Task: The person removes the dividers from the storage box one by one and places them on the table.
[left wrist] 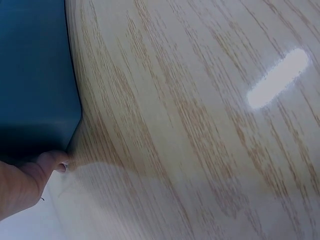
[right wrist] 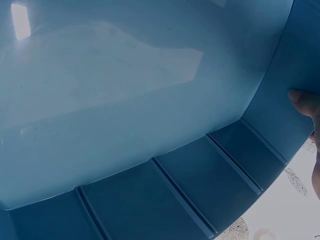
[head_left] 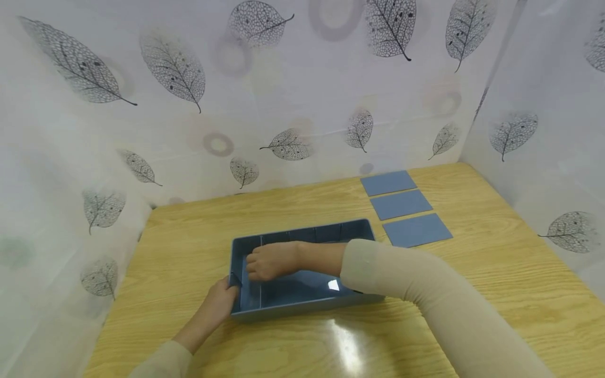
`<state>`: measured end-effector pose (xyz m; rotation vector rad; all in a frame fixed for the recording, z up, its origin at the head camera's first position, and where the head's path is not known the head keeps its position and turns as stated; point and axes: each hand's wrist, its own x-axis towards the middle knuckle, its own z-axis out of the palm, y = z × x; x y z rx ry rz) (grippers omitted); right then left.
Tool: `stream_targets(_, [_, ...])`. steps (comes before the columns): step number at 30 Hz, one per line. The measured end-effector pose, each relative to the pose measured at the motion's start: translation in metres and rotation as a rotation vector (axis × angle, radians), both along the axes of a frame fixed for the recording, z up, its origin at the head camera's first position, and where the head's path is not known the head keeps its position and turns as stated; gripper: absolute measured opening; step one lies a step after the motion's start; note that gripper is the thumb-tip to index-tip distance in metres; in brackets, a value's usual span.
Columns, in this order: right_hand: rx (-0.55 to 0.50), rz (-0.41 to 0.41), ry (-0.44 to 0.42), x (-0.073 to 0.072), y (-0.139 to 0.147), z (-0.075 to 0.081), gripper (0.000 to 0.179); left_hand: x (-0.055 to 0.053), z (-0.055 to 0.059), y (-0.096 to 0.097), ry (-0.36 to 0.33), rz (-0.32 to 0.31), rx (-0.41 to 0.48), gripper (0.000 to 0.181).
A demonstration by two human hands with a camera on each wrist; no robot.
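A long blue plastic tray (head_left: 302, 307) sits on the wooden table, with upright ridges along its far inner wall. My left hand (head_left: 222, 299) grips the tray's left end close to the front corner; the left wrist view shows that hand (left wrist: 30, 182) at the tray's outer corner (left wrist: 45, 100). Inside the tray's left part, my right hand (head_left: 271, 261) pinches a blue divider panel (head_left: 261, 299) standing upright across the tray. In the right wrist view the thumb lies against the panel (right wrist: 287, 75), its fingers mostly hidden behind it.
Flat blue panels lie in a row on the table to the right of the tray: a far one (head_left: 388, 182), a middle one (head_left: 402, 204) and a near one (head_left: 418, 230). A leaf-patterned curtain (head_left: 302, 94) encloses the table's back and sides.
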<state>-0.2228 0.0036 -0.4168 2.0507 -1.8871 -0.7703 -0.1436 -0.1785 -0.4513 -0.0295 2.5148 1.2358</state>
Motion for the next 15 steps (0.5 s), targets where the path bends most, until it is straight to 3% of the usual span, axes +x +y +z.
stream_targets(15, [0.011,0.039,0.033,-0.0019,-0.0037,0.0023,0.028,-0.0006,-0.0008,0.0,0.023,0.0,0.015,0.036])
